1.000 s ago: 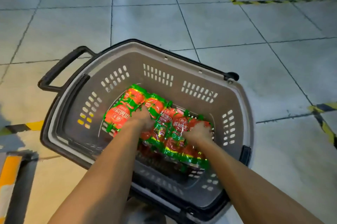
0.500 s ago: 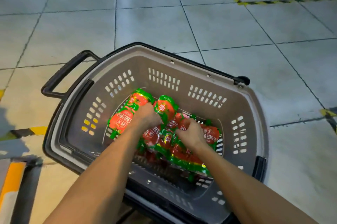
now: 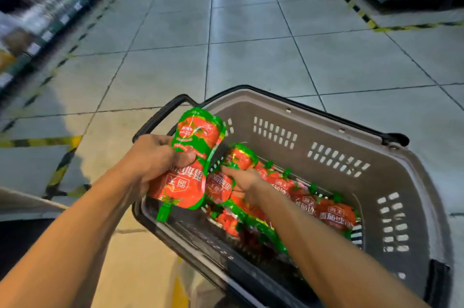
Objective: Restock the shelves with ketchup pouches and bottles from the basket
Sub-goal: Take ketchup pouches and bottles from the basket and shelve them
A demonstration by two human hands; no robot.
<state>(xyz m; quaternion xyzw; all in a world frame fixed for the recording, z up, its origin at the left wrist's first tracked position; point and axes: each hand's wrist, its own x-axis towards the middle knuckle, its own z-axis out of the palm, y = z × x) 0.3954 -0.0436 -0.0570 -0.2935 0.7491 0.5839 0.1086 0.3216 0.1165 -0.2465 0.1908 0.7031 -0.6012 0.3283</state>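
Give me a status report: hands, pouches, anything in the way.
Left hand grips two ketchup pouches, lifted above basket. Right hand pinches another pouch in the pile. Nothing blocking.

Dim, cool overhead light; glare streak on floor tiles [image 3: 221, 14]; left shelves [image 3: 37, 6] motion-blurred; wide-angle bending at edges.

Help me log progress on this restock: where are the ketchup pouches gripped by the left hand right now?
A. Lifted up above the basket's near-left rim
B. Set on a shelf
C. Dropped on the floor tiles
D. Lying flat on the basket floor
A: the left hand grips ketchup pouches raised over the near-left rim of the basket, while the right hand reaches among those left inside.
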